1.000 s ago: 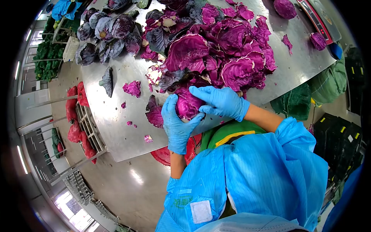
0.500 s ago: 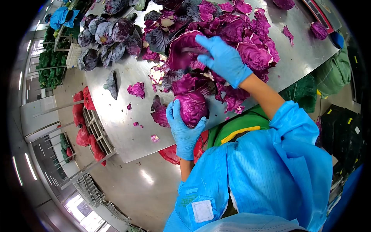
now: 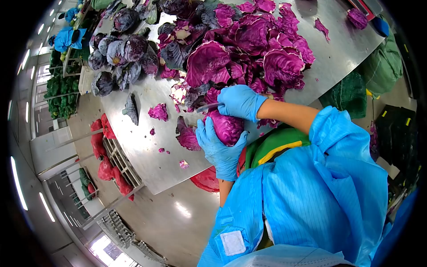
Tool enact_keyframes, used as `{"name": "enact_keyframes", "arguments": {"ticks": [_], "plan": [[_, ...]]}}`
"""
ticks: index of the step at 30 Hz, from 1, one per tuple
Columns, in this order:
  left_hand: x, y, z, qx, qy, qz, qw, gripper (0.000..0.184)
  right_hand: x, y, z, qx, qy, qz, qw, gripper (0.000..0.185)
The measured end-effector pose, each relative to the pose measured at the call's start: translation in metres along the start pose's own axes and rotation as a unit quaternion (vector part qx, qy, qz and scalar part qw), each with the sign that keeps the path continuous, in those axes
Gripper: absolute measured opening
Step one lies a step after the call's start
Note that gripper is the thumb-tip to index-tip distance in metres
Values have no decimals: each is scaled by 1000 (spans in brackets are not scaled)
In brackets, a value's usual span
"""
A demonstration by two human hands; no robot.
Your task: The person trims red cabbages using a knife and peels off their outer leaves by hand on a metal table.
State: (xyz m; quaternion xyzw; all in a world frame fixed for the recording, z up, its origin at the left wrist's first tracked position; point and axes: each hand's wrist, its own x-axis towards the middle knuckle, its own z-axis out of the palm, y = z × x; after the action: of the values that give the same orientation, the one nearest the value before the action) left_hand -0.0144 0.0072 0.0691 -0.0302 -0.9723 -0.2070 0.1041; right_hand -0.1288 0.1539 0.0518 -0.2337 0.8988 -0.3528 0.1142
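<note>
I find the red cabbage (image 3: 228, 127) at the near edge of the counter (image 3: 147, 151), gripped by the left hand (image 3: 221, 152); the right hand (image 3: 241, 102) is closed on a thin blade (image 3: 206, 107). I judge the cabbage dense, firm, somewhat slippery, best held low around its sides

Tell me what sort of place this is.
Probably a vegetable packing or processing room: a heap of loose purple cabbage leaves and a cluster of whole cabbage heads lie on a large metal table, with bulging red sacks beyond it.
</note>
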Motion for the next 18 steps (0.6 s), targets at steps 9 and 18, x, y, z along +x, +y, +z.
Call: {"name": "enact_keyframes", "arguments": {"ticks": [9,18], "plan": [[-17,-42,7,-571,57,-259,777,87,-16,57,-46,-240,216,32,946,21],[-12,-19,43,-702,72,-296,644,84,-51,5,-20,214,79,50,972,71]]}}
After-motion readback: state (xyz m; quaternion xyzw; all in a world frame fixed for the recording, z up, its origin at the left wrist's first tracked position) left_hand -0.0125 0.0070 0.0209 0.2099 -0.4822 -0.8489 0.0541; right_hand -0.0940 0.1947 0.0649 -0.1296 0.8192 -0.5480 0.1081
